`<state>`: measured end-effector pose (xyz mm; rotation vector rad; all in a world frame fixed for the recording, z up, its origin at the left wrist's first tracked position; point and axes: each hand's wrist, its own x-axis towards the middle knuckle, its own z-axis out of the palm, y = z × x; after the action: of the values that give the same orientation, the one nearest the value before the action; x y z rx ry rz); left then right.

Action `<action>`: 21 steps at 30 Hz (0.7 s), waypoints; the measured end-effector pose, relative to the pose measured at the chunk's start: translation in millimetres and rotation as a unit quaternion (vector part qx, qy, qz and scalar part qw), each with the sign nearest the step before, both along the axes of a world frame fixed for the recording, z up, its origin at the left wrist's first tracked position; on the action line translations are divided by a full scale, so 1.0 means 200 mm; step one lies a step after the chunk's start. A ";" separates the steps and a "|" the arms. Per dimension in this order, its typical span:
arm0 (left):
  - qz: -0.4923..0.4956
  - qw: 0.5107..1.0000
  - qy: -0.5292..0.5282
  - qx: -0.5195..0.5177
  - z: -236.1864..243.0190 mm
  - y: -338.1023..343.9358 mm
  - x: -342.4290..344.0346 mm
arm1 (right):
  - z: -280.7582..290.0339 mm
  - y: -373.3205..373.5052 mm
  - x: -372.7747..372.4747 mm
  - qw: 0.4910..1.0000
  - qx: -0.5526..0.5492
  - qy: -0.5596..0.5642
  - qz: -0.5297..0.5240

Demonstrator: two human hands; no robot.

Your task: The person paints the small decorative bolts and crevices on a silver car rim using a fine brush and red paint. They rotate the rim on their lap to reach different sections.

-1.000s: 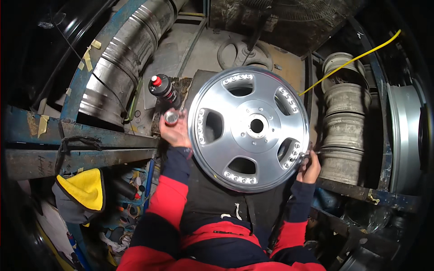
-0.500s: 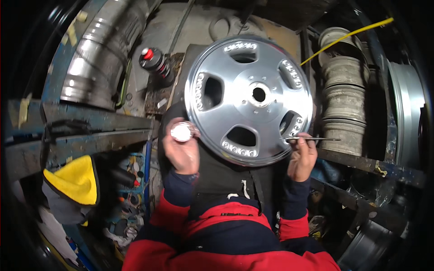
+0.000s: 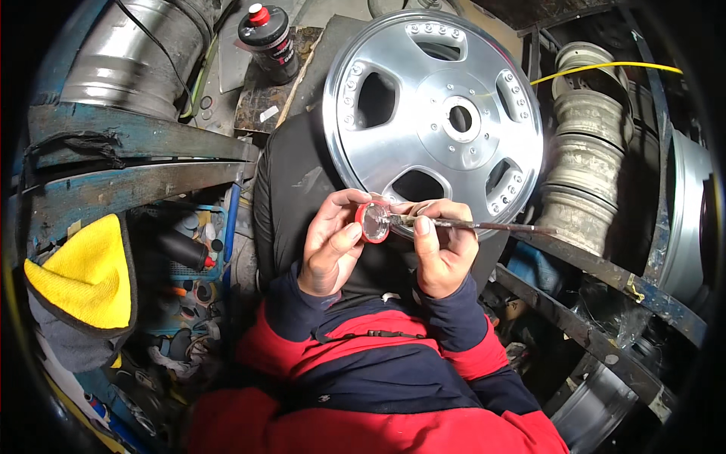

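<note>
My left hand (image 3: 327, 250) pinches a small round red-rimmed cup (image 3: 361, 229), tilted so that its greyish inside faces right. Between the fingers of my right hand (image 3: 439, 257) is a slim dark-handled tool that looks like a paintbrush (image 3: 507, 226). Its tip reaches to the cup's opening, and its long handle points right. Both hands are together over my lap, just below a polished silver wheel rim (image 3: 367, 155). The rim has a round centre hole, several larger openings and rows of small bolts beside them. What is in the cup is hard to make out.
A black bottle with a red cap (image 3: 271, 47) stands on a wooden board at upper left. Stacked dull rims (image 3: 586, 163) are on the right, behind a metal rail. A yellow and grey cloth (image 3: 83, 276) hangs at left near a blue basket (image 3: 219, 265).
My hands have come together from either side of the rim's lower edge. The tool's tip is now at the cup, which has turned to face right. My view has shifted lower.
</note>
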<state>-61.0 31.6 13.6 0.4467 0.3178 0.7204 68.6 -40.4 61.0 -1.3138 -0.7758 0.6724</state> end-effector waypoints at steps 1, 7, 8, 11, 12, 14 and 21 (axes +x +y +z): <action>-0.004 1.000 -0.001 0.000 0.00 0.00 0.01 | 0.00 0.00 0.01 1.000 -0.002 -0.024 -0.009; -0.006 1.000 0.010 0.015 0.02 -0.01 0.01 | -0.01 -0.01 0.03 0.987 -0.037 -0.154 -0.005; -0.006 1.000 0.010 0.020 0.02 -0.01 0.00 | -0.01 -0.01 0.03 0.985 -0.042 -0.167 -0.003; -0.009 1.000 0.021 0.017 0.00 -0.01 0.01 | -0.02 -0.02 0.04 0.984 -0.043 -0.172 -0.005; -0.007 0.999 0.024 0.021 0.00 -0.01 0.01 | -0.03 -0.02 0.03 0.984 -0.041 -0.171 -0.007; -0.004 0.999 0.031 0.026 0.01 -0.01 0.00 | -0.04 -0.03 0.04 0.982 -0.031 -0.186 -0.001; -0.005 0.998 0.035 0.047 0.01 -0.01 -0.01 | -0.02 0.00 0.03 0.979 -0.007 -0.202 0.010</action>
<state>-63.8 28.9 15.8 0.5626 0.3477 0.7134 75.0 -40.7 56.6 -1.4791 -1.1138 0.4287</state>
